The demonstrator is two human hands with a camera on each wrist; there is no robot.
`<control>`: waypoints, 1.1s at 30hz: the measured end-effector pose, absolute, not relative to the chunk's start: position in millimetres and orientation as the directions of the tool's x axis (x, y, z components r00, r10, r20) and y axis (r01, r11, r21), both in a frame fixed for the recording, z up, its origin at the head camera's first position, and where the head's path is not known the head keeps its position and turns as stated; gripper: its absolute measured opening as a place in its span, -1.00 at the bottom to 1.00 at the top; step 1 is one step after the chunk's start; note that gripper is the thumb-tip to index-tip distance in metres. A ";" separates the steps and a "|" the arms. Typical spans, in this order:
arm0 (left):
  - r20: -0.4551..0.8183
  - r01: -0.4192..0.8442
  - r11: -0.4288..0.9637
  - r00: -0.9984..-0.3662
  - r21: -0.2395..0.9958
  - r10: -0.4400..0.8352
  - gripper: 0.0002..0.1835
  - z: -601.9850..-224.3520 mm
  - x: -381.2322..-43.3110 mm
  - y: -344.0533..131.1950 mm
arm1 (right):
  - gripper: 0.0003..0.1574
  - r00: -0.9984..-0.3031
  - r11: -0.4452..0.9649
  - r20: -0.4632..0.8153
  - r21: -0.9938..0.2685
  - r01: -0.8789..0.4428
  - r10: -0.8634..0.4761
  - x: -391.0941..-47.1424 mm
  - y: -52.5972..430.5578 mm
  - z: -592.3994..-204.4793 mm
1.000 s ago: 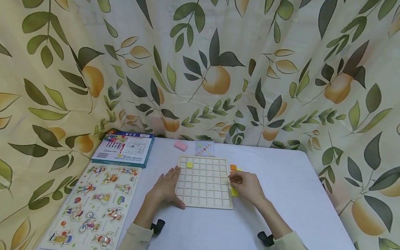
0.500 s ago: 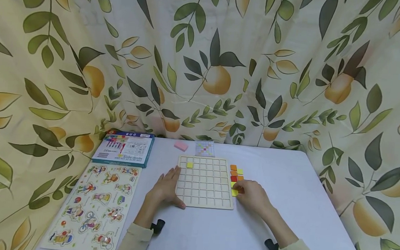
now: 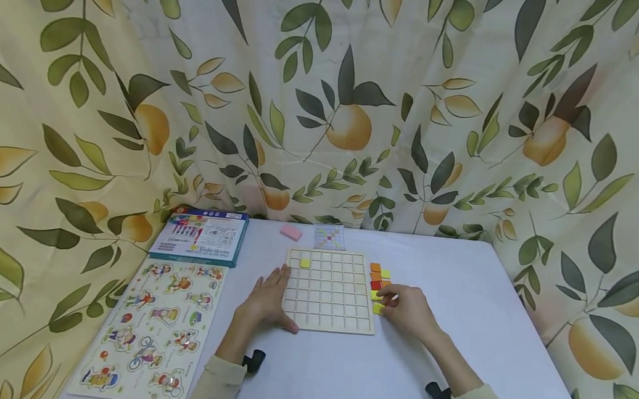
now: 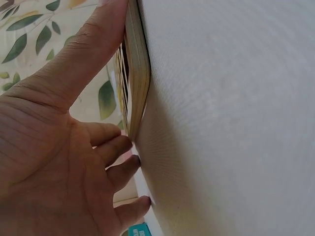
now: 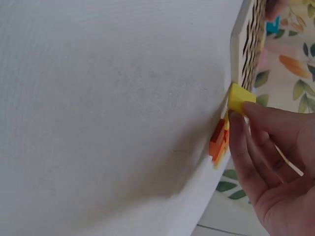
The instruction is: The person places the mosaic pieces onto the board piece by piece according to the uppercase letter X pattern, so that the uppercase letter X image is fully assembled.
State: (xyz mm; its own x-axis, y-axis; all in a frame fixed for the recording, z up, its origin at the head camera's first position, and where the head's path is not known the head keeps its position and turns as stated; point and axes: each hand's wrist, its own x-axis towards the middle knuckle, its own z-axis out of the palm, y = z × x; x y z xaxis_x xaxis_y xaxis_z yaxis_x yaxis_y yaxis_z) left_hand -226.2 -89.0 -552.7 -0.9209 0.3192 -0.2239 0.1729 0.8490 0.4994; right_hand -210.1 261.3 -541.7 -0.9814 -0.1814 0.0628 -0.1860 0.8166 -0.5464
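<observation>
A pale wooden grid board (image 3: 329, 296) lies in the middle of the table, with one yellow square tile (image 3: 305, 263) in a cell near its far left corner. My left hand (image 3: 263, 302) rests along the board's left edge, fingers extended and thumb by the near corner; the left wrist view shows that thumb (image 4: 83, 59) against the board's side (image 4: 138, 64). At the board's right edge, my right hand (image 3: 409, 311) pinches a yellow tile (image 5: 239, 97) between thumb and fingertips. Just beyond it lie orange tiles (image 3: 375, 268), a red tile (image 3: 376, 285) and other yellow tiles (image 3: 385, 274).
A picture puzzle board (image 3: 149, 330) lies at the left, below a flat blue-edged box (image 3: 200, 237). Behind the grid board are a pink block (image 3: 291, 231) and a small patterned card (image 3: 330, 237). A leaf-print curtain (image 3: 326, 101) hangs behind the white table (image 3: 459, 265).
My right hand has moved nearer to me along the tile group, uncovering the red, orange and yellow tiles, and now pinches the nearest yellow one. The left hand stays put.
</observation>
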 end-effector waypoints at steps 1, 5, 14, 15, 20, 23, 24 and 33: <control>-0.226 0.172 0.849 -0.920 0.499 0.319 0.63 -552.4 -226.2 -89.1 | -0.67 -0.983 0.808 0.065 -0.560 -0.181 -0.174 -210.9 262.3 -541.0; -0.232 0.164 0.848 -0.920 0.504 0.315 0.65 -553.0 -227.6 -89.4 | -0.69 -0.985 0.780 0.081 -0.602 -0.172 -0.154 -215.5 265.3 -536.0; -0.230 0.171 0.850 -0.919 0.498 0.320 0.62 -555.5 -230.0 -89.0 | -0.72 -0.981 0.715 0.123 -0.672 -0.193 -0.149 -233.0 251.1 -527.7; -0.225 0.174 0.848 -0.920 0.501 0.322 0.62 -555.5 -229.8 -89.1 | -0.73 -0.979 0.710 0.131 -0.674 -0.204 -0.157 -235.9 248.3 -528.0; -0.229 0.172 0.839 -0.916 0.517 0.329 0.61 -555.6 -227.9 -88.8 | -0.73 -0.972 0.687 0.159 -0.688 -0.236 -0.176 -246.6 233.7 -529.0; -0.229 0.166 0.836 -0.917 0.524 0.326 0.60 -555.9 -226.7 -88.1 | -0.72 -0.970 0.667 0.156 -0.705 -0.242 -0.188 -251.9 226.0 -530.7; -0.228 0.165 0.838 -0.919 0.521 0.322 0.61 -556.1 -226.5 -87.9 | -0.72 -0.969 0.657 0.153 -0.713 -0.244 -0.194 -254.0 223.8 -531.9; -0.210 0.170 0.848 -0.927 0.501 0.310 0.60 -549.3 -223.8 -86.3 | -0.71 -0.968 0.581 0.129 -0.780 -0.234 -0.217 -271.8 199.0 -537.6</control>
